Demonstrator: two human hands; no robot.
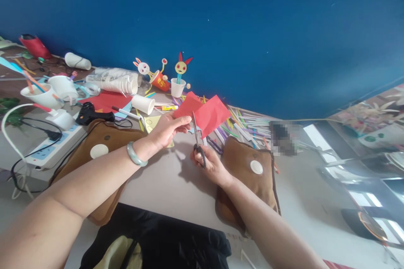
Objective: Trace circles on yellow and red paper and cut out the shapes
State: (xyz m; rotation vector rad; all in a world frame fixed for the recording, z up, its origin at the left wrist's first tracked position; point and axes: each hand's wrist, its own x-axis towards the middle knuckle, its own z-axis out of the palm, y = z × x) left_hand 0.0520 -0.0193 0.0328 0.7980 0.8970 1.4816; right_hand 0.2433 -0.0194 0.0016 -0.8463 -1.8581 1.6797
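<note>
At frame centre, red paper (216, 114) is pinched by the fingers of the left hand (164, 129); scissors (195, 130) are gripped in the right hand (213, 166), fingers curled. The cut is judged begun but unfinished.

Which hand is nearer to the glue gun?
Left. The left hand, holding red paper, is to the right of the glue gun; the right hand, holding scissors, is farther right.

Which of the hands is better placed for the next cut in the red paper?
Probably the right hand: it holds the scissors, blades at the paper. The left hand is holding the paper.
</note>
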